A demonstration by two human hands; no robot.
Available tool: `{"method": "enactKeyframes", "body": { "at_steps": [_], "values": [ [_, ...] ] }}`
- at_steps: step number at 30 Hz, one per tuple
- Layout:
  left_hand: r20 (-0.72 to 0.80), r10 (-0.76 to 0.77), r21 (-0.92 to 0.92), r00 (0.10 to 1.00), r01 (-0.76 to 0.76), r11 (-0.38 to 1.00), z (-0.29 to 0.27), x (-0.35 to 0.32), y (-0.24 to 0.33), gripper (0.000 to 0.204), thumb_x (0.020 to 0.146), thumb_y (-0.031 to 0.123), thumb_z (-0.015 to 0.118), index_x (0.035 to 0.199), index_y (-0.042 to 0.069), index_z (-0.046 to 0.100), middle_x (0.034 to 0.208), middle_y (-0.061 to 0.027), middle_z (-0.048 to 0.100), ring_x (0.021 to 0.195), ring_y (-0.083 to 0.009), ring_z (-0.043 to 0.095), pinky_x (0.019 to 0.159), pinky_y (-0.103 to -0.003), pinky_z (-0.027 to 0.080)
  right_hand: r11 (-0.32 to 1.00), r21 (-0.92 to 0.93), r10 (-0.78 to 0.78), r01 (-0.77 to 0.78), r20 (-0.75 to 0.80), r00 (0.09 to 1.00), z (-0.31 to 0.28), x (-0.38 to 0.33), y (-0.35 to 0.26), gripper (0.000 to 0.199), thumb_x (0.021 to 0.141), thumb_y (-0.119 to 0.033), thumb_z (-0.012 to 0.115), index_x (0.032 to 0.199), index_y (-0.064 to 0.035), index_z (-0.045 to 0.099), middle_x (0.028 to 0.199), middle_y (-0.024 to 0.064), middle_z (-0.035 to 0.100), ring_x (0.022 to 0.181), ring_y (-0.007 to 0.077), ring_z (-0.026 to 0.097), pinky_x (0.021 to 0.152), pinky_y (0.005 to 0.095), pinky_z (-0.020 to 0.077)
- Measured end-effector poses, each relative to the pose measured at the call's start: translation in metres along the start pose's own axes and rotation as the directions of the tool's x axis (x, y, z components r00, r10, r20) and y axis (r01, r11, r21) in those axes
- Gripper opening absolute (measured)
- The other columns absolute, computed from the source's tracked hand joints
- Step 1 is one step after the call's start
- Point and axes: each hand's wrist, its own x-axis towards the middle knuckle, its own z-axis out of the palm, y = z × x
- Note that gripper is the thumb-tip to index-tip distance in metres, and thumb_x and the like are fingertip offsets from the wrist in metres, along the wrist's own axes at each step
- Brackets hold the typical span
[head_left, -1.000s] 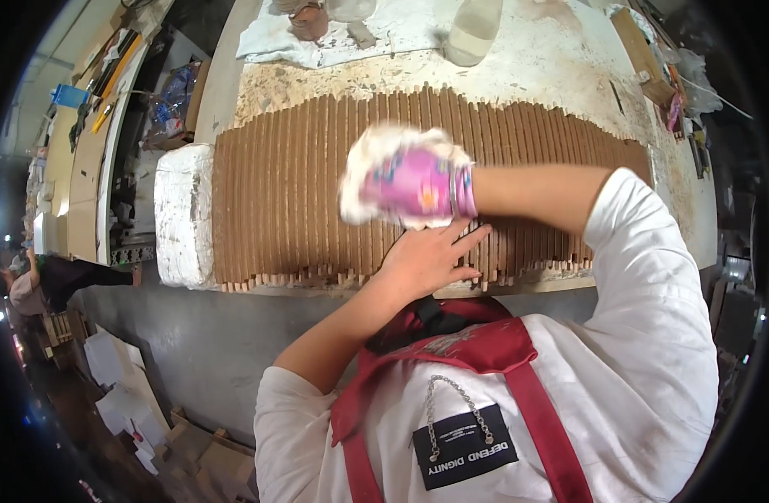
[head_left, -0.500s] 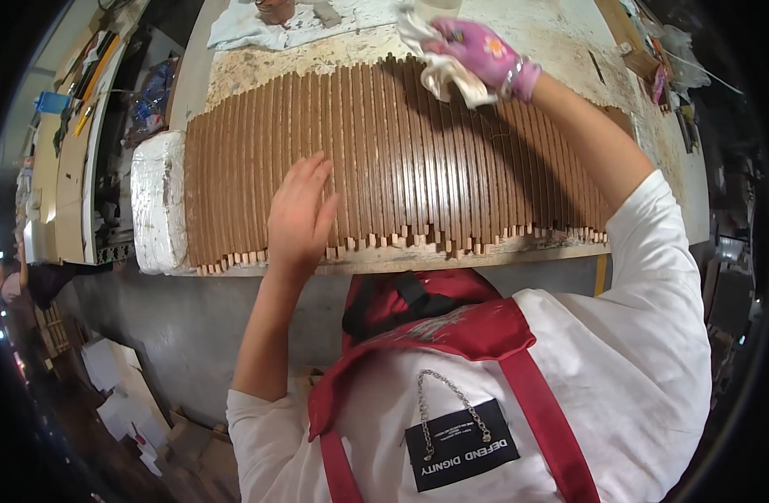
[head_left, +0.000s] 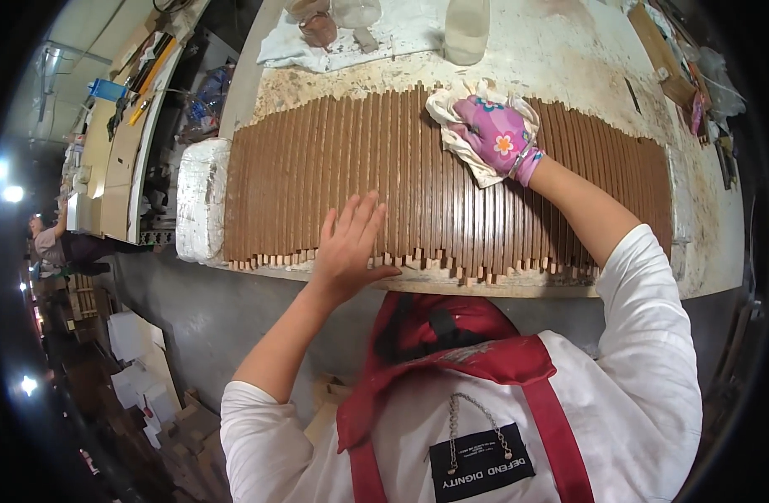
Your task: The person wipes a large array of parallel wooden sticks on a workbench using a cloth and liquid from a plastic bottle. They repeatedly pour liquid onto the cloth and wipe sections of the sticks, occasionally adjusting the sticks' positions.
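Left hand (head_left: 348,243): bare, fingers spread flat on the near edge of the wooden slats (head_left: 384,168).
Wooden slats: laid side by side on the workbench (head_left: 569,50); mostly evenly dark brown, near ends pale.
Right hand (head_left: 495,134): gloved, fingers closed over a white cloth (head_left: 455,138), pressed on the slats' far edge.
Progress: wiping appears well advanced; remainder unclear.
Beyond the slats: a bottle (head_left: 466,29).
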Motion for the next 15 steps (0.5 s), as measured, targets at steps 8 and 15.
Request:
{"method": "enactKeyframes", "body": {
  "at_steps": [8,15],
  "values": [
    [-0.089,0.015,-0.006,0.996,-0.015,1.000,0.010,-0.005,-0.004,0.092,0.069,0.053,0.072,0.140,0.005,0.039,0.149,-0.0124,0.032,0.139,-0.0317,0.028,0.110,-0.052,0.023,0.978,0.184,-0.125,0.099,0.134,0.983,-0.005,-0.035,-0.050,0.029,0.090,-0.032,0.056,0.108,-0.0085,0.057,0.090,0.0183,0.064,0.084,0.0378,0.062,0.070,0.0467,0.0482],
    [-0.490,-0.274,-0.200,0.828,0.200,0.959,0.017,-0.114,-0.023,0.064,0.077,0.025,0.072,0.133,0.005,0.047,0.142,-0.0137,0.042,0.131,-0.0319,0.040,0.107,-0.046,0.031,0.984,0.066,-0.164,0.168,-0.058,0.985,0.017,-0.043,-0.045,0.034,0.086,-0.022,0.063,0.115,-0.0051,0.057,0.094,0.0217,0.065,0.084,0.0411,0.063,0.073,0.0451,0.0504]
  ]
}}
